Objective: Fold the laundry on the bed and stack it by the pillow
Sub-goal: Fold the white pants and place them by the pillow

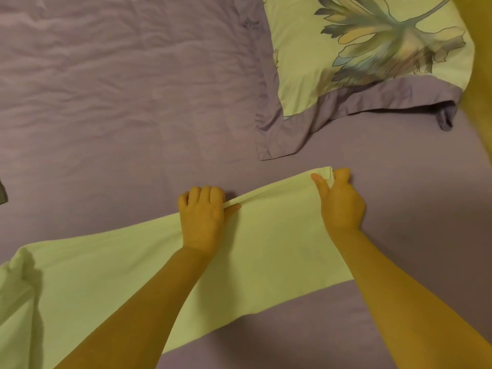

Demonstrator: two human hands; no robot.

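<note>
A pale yellow-green cloth (pixel 279 235), plain and smooth, lies spread across the near part of the bed (pixel 119 102), running from the lower left edge of the view up toward the right. Its far edge is a hemmed band, and both hands hold the cloth along that band.

The left hand (pixel 203 219) grips the hem about midway along: its fingers (pixel 205 194) are curled over the far side of the edge, and the thumb presses against the near face of the cloth, so the fabric is pinched between them. The right hand (pixel 340 201) holds the far right corner of the cloth. Its thumb lies on top of the hem and its fingers are curled round the corner from the far side, clamped on the folded tip. Between the two hands the hem is pulled straight and slightly raised. Both forearms reach in from the bottom of the view and lie over the cloth.

At the lower left the cloth bunches into a soft fold with a shadowed crease.

The bed is covered with a mauve sheet, wrinkled at the far left and smoother near the hands. A pillow (pixel 346 49) lies at the upper right, well apart from the cloth; its case is pale yellow-green with a large flower print and a mauve border. A small dark item (pixel 3 194) shows at the left edge, too cut off to tell what it is.
</note>
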